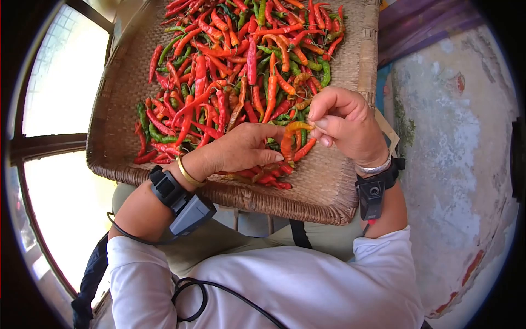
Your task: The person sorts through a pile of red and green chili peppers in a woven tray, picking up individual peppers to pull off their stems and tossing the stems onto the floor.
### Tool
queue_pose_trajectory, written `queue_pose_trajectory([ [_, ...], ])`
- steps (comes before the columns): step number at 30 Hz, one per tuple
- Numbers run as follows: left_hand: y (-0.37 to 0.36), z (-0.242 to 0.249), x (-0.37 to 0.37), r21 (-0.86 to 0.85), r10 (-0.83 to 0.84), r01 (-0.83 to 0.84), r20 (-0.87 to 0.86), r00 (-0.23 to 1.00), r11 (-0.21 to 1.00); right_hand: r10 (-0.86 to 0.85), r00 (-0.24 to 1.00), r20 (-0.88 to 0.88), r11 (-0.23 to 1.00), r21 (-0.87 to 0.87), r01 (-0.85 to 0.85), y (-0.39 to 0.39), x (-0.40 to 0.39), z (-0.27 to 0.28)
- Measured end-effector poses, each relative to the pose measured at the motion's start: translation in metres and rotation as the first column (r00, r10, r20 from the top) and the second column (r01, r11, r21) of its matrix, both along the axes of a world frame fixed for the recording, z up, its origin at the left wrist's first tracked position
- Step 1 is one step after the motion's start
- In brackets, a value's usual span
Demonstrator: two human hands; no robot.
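Many red, orange and green chili peppers (219, 71) lie heaped in a shallow woven basket (339, 192). Near the front of the heap, my right hand (345, 123) pinches the stem end of a curved orange pepper (289, 137) between thumb and fingertips. My left hand (244, 147) is on the other side of this pepper, its thumb and index finger reaching toward the pepper's body. The left hand's other fingers are hidden beneath it, and whether it grips anything is unclear. Red peppers (274, 178) lie just below the left hand.
The basket's front rim (246, 200) is close above my lap. A window with a dark frame (55, 141) stands at the left. On the right is a worn, pale wall or floor surface (449, 164), with purple cloth (422, 22) above it. Wrist devices and a cable are on my arms.
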State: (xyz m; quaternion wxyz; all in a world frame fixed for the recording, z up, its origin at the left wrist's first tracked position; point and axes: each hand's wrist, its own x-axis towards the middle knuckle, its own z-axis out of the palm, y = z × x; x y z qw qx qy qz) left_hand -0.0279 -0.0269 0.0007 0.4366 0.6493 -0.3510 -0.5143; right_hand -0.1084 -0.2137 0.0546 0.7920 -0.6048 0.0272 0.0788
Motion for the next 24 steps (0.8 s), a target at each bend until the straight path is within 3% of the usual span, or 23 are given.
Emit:
queue_pose_trajectory([
  [2, 0.002, -0.014, -0.002, -0.112, 0.010, -0.040, -0.257, 0.966, 0.993, -0.018, 1.000, -0.009, 0.996, 0.086, 0.019, -0.002, 0.001, -0.005],
  [3, 0.002, -0.013, -0.001, -0.111, 0.011, -0.041, -0.257, 0.966, 0.993, -0.035, 0.999, -0.021, 0.984, 0.171, 0.038, -0.002, 0.003, -0.007],
  [5, 0.002, -0.006, 0.001, -0.083, 0.016, -0.062, -0.473, 0.881, 0.995, -0.081, 0.996, -0.049, 0.967, 0.237, 0.090, 0.000, 0.006, -0.007],
  [7, 0.003, -0.004, 0.002, -0.043, 0.096, -0.134, -0.492, 0.865, 0.990, -0.124, 0.989, -0.080, 0.944, 0.299, 0.143, 0.004, 0.010, -0.008],
  [9, 0.003, -0.003, 0.004, -0.004, 0.174, -0.204, -0.506, 0.845, 0.979, -0.171, 0.980, -0.105, 0.983, -0.093, 0.161, 0.006, 0.013, -0.011],
  [10, 0.003, -0.004, 0.006, -0.026, 0.270, -0.322, -0.483, 0.833, 0.946, -0.170, 0.980, -0.104, 0.982, -0.094, 0.161, 0.008, 0.014, -0.016],
  [11, 0.002, -0.005, 0.007, -0.051, 0.365, -0.434, -0.462, 0.808, 0.899, -0.055, 0.998, -0.014, 0.925, -0.376, 0.046, 0.009, 0.014, -0.024],
  [12, 0.003, -0.007, 0.009, -0.051, 0.365, -0.435, -0.462, 0.808, 0.899, 0.083, 0.996, 0.037, 0.774, -0.632, -0.041, 0.011, 0.014, -0.029],
  [17, 0.003, -0.007, 0.007, 0.010, 0.400, -0.436, -0.418, 0.815, 0.900, 0.046, 0.996, -0.079, 0.720, -0.688, -0.088, 0.015, 0.016, -0.033],
  [20, 0.003, -0.008, 0.007, 0.019, 0.411, -0.447, -0.432, 0.803, 0.894, 0.121, 0.988, -0.095, 0.698, -0.700, -0.153, 0.016, 0.017, -0.036],
  [22, 0.004, -0.010, 0.008, 0.011, 0.413, -0.451, -0.421, 0.808, 0.893, 0.129, 0.942, -0.310, 0.779, -0.556, -0.290, 0.017, 0.017, -0.030],
  [24, 0.005, -0.009, 0.009, -0.002, 0.417, -0.458, -0.411, 0.811, 0.889, 0.198, 0.928, -0.315, 0.730, -0.585, -0.354, 0.010, 0.020, -0.027],
])
